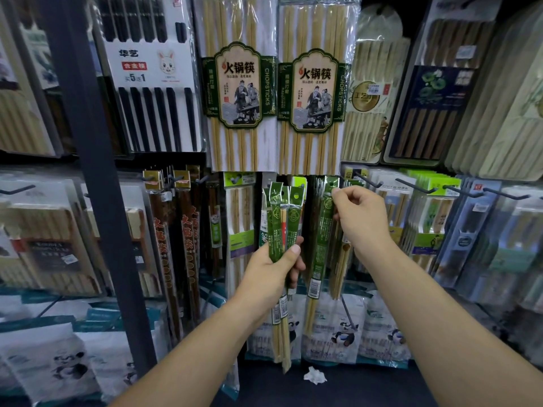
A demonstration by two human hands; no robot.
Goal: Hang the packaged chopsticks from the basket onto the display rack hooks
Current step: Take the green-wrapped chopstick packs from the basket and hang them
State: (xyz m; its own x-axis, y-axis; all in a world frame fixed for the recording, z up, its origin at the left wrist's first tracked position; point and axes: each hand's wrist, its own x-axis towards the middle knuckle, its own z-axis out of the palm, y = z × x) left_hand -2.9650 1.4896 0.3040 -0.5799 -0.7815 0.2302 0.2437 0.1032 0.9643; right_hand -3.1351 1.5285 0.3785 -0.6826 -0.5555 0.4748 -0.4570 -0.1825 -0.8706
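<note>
1. A shop display rack (pixel 88 142) crowded with hanging chopstick packs fills the view.
2. The right hand (pixel 361 218) has a narrow grip, thumb and forefinger pinching the top tab of a single green packet (pixel 320 239). The packet hangs straight down below the fingers.
3. Whether that tab sits on a hook cannot be told; a dark hook (pixel 364 179) juts out just to the right.
4. The left hand (pixel 276 271) wraps its grip round a bundle of green packets (pixel 282 218), held upright just beside the single one.
</note>
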